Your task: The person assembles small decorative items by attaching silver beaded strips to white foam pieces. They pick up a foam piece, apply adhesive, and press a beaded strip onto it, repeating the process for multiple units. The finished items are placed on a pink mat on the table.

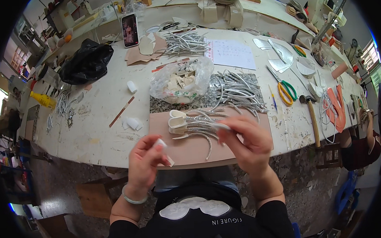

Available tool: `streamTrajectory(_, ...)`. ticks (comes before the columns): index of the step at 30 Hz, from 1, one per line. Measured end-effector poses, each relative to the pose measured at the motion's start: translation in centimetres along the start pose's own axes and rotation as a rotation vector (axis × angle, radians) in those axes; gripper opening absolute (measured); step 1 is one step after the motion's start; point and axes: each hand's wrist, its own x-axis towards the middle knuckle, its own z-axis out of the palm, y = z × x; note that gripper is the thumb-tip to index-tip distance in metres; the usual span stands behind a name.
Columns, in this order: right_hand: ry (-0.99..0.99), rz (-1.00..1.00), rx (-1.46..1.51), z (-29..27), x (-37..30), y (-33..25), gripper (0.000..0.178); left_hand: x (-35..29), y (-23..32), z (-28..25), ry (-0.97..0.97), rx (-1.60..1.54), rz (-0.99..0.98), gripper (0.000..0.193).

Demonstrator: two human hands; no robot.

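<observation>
Above the front edge of the table, my left hand (145, 160) pinches a small white piece (161, 143); its exact kind is unclear, and a pale strip shows below the fingers. To its right, my right hand (251, 144) is closed on the white end of a thin silver strap (221, 126). Between and beyond the hands, a bunch of glittery silver straps with cream looped ends (178, 122) lies on a pinkish-brown board (187, 152). One loose strap (209, 147) curves toward me there.
A plastic bag of cream scraps (182, 82) and more silver straps (240, 90) rest on a speckled stone slab. Orange-and-green-handled scissors (285, 90) and a hammer (313, 119) lie at right. A phone (130, 31), written paper (231, 54) and black bag (85, 62) are farther back. Someone sits at far right.
</observation>
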Motion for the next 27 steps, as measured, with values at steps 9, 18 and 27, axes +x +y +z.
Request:
streamTrajectory(9, -0.214, -0.304, -0.606, 5.9, 2.0, 6.5, 0.039, 2.3, 2.1, -3.9, 0.221, 0.113, 0.167, 0.035)
streamTrajectory(18, -0.263, -0.143, -0.576, 6.5, 0.3, 6.6, 0.035, 2.8, 1.1, -4.0, 0.155, 0.344, 0.116, 0.028)
streamTrajectory(27, -0.397, -0.341, -0.196, 5.9, -0.2, 3.8, 0.042, 2.5, 1.5, -1.3, -0.131, 0.426, -0.109, 0.026)
